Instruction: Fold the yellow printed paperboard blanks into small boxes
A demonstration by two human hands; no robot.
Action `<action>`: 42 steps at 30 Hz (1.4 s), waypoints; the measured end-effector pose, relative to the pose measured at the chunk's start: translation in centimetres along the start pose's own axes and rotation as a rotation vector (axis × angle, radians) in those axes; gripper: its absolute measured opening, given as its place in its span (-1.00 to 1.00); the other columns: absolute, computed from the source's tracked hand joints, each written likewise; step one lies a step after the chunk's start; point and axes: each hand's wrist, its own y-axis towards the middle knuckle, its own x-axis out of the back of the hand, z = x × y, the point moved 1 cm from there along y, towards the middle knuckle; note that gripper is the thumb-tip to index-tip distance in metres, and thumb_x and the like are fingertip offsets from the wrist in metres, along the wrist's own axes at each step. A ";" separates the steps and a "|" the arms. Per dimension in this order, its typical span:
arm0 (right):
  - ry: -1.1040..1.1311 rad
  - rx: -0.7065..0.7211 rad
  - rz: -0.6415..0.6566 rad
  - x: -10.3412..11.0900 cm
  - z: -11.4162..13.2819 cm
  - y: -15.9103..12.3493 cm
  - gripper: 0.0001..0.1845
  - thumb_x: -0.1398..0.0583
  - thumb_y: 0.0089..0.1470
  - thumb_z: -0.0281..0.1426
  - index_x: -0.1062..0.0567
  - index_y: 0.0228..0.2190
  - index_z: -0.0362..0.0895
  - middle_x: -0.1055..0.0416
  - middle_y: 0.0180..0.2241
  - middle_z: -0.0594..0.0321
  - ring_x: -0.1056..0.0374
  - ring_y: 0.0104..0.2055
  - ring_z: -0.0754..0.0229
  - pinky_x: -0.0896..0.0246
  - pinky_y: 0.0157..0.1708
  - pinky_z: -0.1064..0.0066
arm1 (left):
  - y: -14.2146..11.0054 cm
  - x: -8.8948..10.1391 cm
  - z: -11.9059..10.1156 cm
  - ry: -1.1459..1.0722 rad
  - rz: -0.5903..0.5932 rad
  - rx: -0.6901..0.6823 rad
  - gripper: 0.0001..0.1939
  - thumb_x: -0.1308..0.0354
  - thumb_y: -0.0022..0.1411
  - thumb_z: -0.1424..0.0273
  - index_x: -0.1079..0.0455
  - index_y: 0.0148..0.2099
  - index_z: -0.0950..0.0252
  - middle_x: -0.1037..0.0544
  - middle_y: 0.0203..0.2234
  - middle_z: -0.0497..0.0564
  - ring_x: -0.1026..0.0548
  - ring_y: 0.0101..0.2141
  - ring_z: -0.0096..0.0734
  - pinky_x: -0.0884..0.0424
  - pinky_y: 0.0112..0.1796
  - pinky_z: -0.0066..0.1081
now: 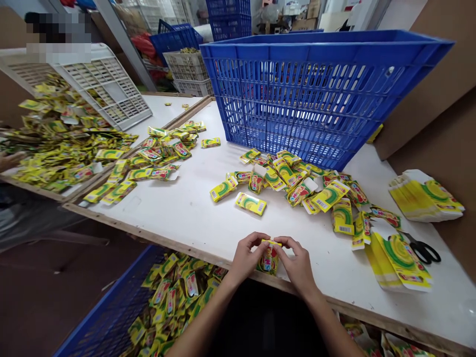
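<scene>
Close to the table's front edge, a small yellow and green printed carton point(269, 260) is gripped between my two hands. My left hand point(248, 255) pinches its upper left corner with thumb and fingers. On the opposite corner, my right hand point(296, 258) has its thumb and fingertips closed the same way. The carton's printed front faces up toward me, its top end under my fingertips. Beyond my hands lie a single carton point(250, 204) and a loose heap of similar cartons point(284, 171), some with white end flaps raised.
A large blue crate point(297, 99) stands behind the heap. Flat carton stacks point(397, 255) and black scissors point(424, 250) lie at right. Another blue crate point(107, 297), full of cartons, sits below the table's left front edge. At left, a person's hand point(11, 161) is beside piled packets point(70, 153).
</scene>
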 end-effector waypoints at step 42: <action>-0.128 0.174 0.205 -5.8 1.0 7.6 -0.52 -0.23 0.07 -0.28 -0.31 0.02 -0.10 -0.51 -0.13 0.10 -0.43 -0.13 0.05 -0.30 -0.16 0.22 | -4.9 9.0 -0.4 0.138 -0.446 0.090 -0.53 -0.20 0.15 0.20 -0.26 0.07 0.26 -0.50 -0.11 0.15 -0.52 -0.15 -0.22 -0.46 -0.13 -0.23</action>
